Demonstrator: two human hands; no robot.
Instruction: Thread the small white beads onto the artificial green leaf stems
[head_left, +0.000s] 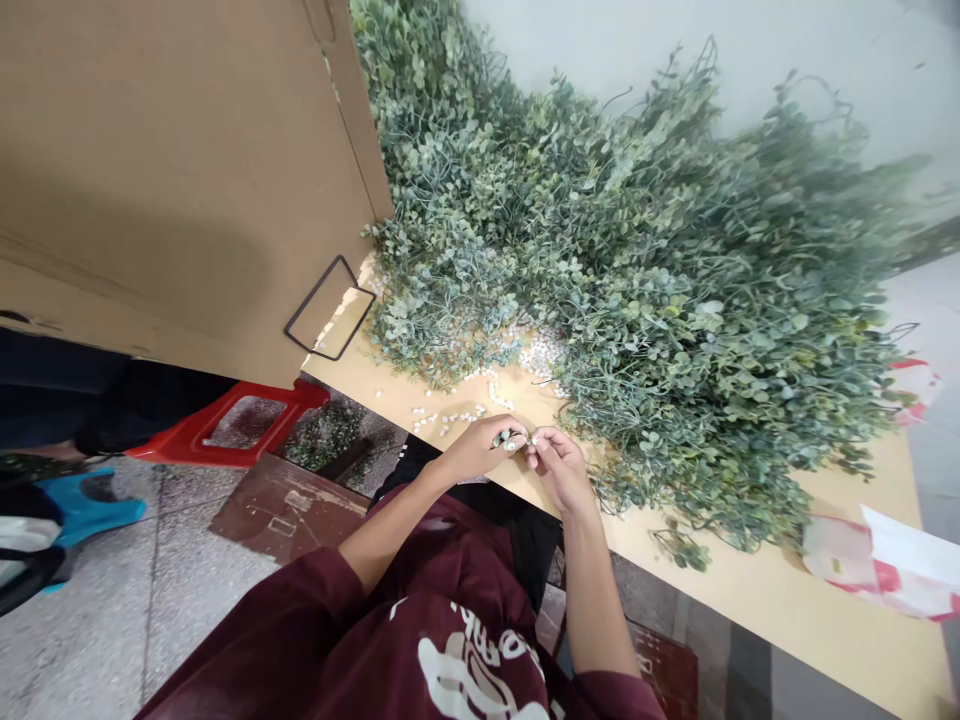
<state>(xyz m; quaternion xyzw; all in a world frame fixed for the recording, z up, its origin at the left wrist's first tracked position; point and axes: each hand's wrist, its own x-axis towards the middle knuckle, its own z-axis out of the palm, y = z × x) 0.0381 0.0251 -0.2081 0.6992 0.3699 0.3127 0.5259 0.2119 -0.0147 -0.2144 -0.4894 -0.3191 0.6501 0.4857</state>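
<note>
Over the table's front edge my left hand (478,449) is closed around several small green stem-like pieces (509,440) with pale ends. Just beside it, my right hand (559,466) has its thumb and fingers pinched together at the tip of the left hand. A tiny pale piece seems to sit between the fingertips, too small to name. Small white bead-like pieces (498,393) lie scattered on the table behind the hands. A large heap of artificial green leafy sprigs (637,250) rises beyond them and to the right.
A big cardboard box (172,170) stands at the left, near a thin black rectangular frame (330,308). On the light wooden table (847,630), red-and-white packaging (847,555) lies at the right. A red plastic stool (225,425) and a blue object (94,508) are at lower left.
</note>
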